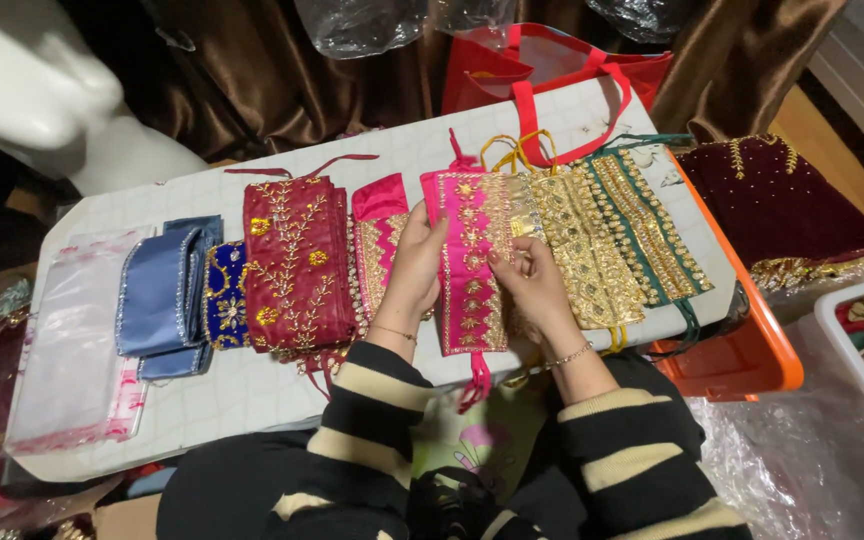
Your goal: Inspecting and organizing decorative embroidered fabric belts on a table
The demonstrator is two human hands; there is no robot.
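The person in the striped black-and-cream sleeves leans over a white table (252,390) where a row of embroidered fabric pieces lies side by side. Both hands are on the bright pink embroidered piece (472,260) in the middle of the row — the left hand (417,265) grips its left edge with the fingers curled over the cloth, and the right hand (532,285) pinches its right edge near the gold border, thumb and fingertips closed on the fabric. The two hands sit a little apart, with the pink panel stretched between them. Just left of it lies another pink piece with gold work (377,245), partly hidden under the left hand, then a dark red embroidered piece (297,260), then a royal blue one (227,300) and a light blue satin piece (162,290). At the far left end rests a clear plastic sleeve (77,340). To the right of the held piece a gold embroidered piece (577,245) overlaps a green-and-gold one (647,225) — both lie flat, touching each other. A red tote bag (542,70) stands at the table's back edge. Off the right end sits an orange tray (747,365), and a maroon velvet piece (772,200) lies beyond it. A white mannequin (42,90) stands at the upper left.
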